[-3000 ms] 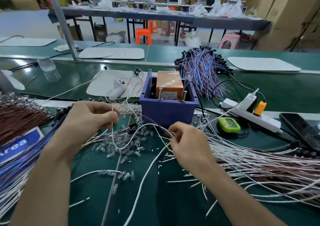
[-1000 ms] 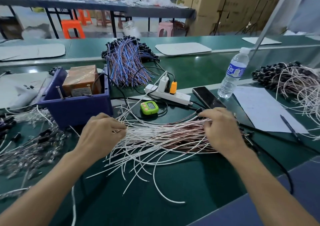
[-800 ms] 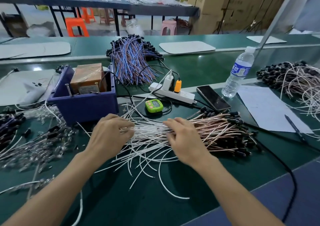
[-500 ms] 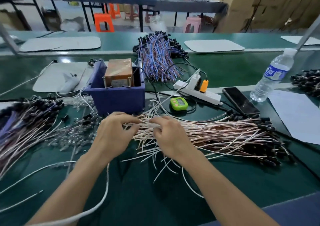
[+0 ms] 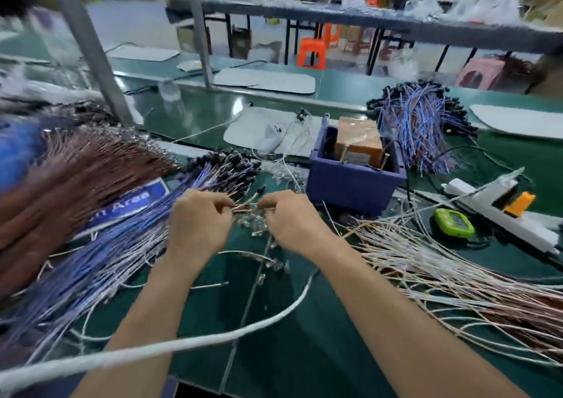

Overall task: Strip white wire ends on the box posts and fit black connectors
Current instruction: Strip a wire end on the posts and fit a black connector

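Pale wire (image 5: pixel 246 206) sits just left of box (image 5: pixel 350 186); left hand (image 5: pixel 199 219) and right hand (image 5: pixel 292 219) each pinch it, fingers curled; judgement: grip near the end, feed squarely onto post (image 5: pixel 384 162); tip blurred.

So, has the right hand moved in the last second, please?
Yes: the right hand went left, from right of the blue box to near its left corner.
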A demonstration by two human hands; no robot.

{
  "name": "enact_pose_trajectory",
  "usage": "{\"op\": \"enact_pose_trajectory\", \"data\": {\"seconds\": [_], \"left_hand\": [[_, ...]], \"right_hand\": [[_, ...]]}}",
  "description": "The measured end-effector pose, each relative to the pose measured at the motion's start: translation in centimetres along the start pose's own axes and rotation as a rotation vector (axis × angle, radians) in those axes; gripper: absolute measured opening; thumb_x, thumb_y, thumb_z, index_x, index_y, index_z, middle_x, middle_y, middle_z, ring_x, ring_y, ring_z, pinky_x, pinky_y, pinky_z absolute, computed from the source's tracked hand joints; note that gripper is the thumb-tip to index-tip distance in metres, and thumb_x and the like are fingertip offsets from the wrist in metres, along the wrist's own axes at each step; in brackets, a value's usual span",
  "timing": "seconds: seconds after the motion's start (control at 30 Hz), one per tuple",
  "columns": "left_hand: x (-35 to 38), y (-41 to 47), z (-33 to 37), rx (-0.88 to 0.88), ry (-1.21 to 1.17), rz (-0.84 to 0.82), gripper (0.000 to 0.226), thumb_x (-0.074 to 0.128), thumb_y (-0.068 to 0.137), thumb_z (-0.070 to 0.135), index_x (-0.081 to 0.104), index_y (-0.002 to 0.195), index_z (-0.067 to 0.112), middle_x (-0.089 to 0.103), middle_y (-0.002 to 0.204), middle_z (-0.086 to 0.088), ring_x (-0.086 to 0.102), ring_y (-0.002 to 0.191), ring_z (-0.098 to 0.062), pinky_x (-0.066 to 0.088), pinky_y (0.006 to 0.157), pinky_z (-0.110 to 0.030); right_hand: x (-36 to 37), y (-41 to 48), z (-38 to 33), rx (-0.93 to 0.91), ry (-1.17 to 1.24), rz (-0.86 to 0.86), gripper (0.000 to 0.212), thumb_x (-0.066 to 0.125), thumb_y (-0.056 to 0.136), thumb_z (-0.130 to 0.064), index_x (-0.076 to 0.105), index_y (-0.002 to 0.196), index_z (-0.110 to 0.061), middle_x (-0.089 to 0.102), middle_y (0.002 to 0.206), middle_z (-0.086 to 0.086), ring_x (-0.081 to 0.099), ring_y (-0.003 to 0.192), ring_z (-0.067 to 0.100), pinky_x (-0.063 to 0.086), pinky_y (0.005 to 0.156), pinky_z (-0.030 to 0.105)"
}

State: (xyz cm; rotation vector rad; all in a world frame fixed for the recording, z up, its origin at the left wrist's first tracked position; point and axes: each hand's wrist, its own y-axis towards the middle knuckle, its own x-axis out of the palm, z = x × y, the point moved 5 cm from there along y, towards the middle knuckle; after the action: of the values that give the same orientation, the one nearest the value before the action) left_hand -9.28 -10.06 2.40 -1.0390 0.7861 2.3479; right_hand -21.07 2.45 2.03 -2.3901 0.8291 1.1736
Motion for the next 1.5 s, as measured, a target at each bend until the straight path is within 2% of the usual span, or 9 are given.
{"op": "enact_pose_trajectory", "data": {"seconds": [0.33, 0.57, 0.7, 0.87, 1.0, 1.17, 1.27, 1.37, 1.5], "left_hand": [[1.1, 1.6, -2.9, 0.138, 0.089, -0.065, 0.027, 0.083, 0.075, 0.018, 0.083, 0.102, 0.023, 0.078, 0.106, 0.002, 0.065, 0.107, -0.025, 0.049, 0.098, -0.040], [3.0, 1.5, -1.6, 0.164, 0.354, -0.114, 0.030, 0.070, 0.084, 0.019, 0.078, 0.110, 0.032, 0.076, 0.104, 0.005, 0.059, 0.105, -0.023, 0.034, 0.091, -0.037], [2.5, 1.5, 0.3, 0.266, 0.100, -0.016, 0.035, 0.078, 0.077, 0.004, 0.079, 0.110, 0.015, 0.077, 0.109, -0.001, 0.066, 0.107, -0.027, 0.046, 0.094, -0.040], [2.8, 2.5, 1.0, 0.237, 0.068, -0.043, 0.030, 0.079, 0.084, 0.017, 0.078, 0.114, 0.021, 0.077, 0.107, -0.001, 0.067, 0.101, -0.024, 0.048, 0.091, -0.036], [4.1, 3.6, -0.4, 0.051, 0.355, -0.212, 0.021, 0.067, 0.095, 0.044, 0.077, 0.111, 0.035, 0.075, 0.103, 0.005, 0.060, 0.097, -0.019, 0.037, 0.088, -0.034], [3.5, 4.2, -1.0, -0.077, 0.076, -0.075, 0.012, 0.071, 0.089, 0.030, 0.082, 0.087, 0.035, 0.077, 0.084, 0.009, 0.066, 0.082, -0.018, 0.050, 0.081, -0.032], [3.2, 4.4, -1.2, -0.068, -0.175, -0.122, 0.017, 0.073, 0.088, 0.019, 0.081, 0.087, 0.035, 0.075, 0.086, 0.016, 0.067, 0.081, -0.005, 0.053, 0.077, -0.025], [2.6, 4.2, -0.5, -0.058, -0.456, -0.196, 0.024, 0.073, 0.087, 0.015, 0.079, 0.084, 0.038, 0.076, 0.082, 0.016, 0.069, 0.078, -0.003, 0.055, 0.075, -0.026], [2.2, 3.9, 0.7, -0.048, -0.688, -0.441, 0.008, 0.067, 0.094, 0.029, 0.075, 0.096, 0.032, 0.076, 0.083, 0.007, 0.068, 0.077, -0.008, 0.053, 0.073, -0.024]], "right_hand": [[2.8, 4.9, -3.0, -0.057, -0.327, -0.071, 0.027, 0.052, 0.083, 0.006, 0.060, 0.094, -0.017, 0.054, 0.078, 0.001, 0.054, 0.080, 0.030, 0.043, 0.068, 0.036], [2.2, 5.6, -3.8, -0.123, -0.497, -0.163, 0.022, 0.056, 0.086, 0.003, 0.054, 0.096, -0.017, 0.062, 0.106, 0.010, 0.059, 0.101, 0.032, 0.041, 0.074, 0.038], [-0.1, 4.5, -4.4, -0.185, -0.438, -0.010, 0.023, 0.061, 0.085, 0.005, 0.057, 0.093, -0.016, 0.056, 0.099, 0.005, 0.060, 0.093, 0.029, 0.044, 0.073, 0.038], [-3.3, 3.6, -3.4, -0.137, -0.243, 0.148, 0.030, 0.058, 0.089, 0.002, 0.069, 0.100, -0.024, 0.067, 0.102, -0.001, 0.063, 0.090, 0.026, 0.054, 0.079, 0.040], [-1.6, 3.8, -2.0, -0.031, -0.362, -0.092, 0.028, 0.059, 0.092, -0.006, 0.071, 0.102, -0.029, 0.072, 0.104, -0.001, 0.067, 0.092, 0.025, 0.055, 0.082, 0.037], [-1.1, 4.4, -0.7, 0.021, -0.276, -0.049, 0.024, 0.060, 0.094, -0.017, 0.072, 0.107, -0.033, 0.072, 0.105, -0.004, 0.066, 0.098, 0.023, 0.053, 0.083, 0.036], [-2.2, 5.0, -1.8, -0.137, -0.143, 0.132, 0.050, 0.063, 0.093, -0.006, 0.060, 0.139, -0.027, 0.063, 0.135, -0.004, 0.051, 0.129, 0.018, 0.038, 0.111, 0.033], [-2.8, 4.8, -3.4, -0.300, -0.234, 0.101, 0.043, 0.058, 0.094, -0.006, 0.065, 0.129, -0.030, 0.067, 0.127, -0.005, 0.044, 0.133, 0.015, 0.016, 0.124, 0.032], [-5.3, 2.8, -3.6, -0.197, -0.136, 0.124, 0.031, 0.048, 0.094, -0.017, 0.068, 0.105, -0.037, 0.068, 0.079, -0.008, 0.060, 0.078, 0.016, 0.051, 0.081, 0.040]]}}
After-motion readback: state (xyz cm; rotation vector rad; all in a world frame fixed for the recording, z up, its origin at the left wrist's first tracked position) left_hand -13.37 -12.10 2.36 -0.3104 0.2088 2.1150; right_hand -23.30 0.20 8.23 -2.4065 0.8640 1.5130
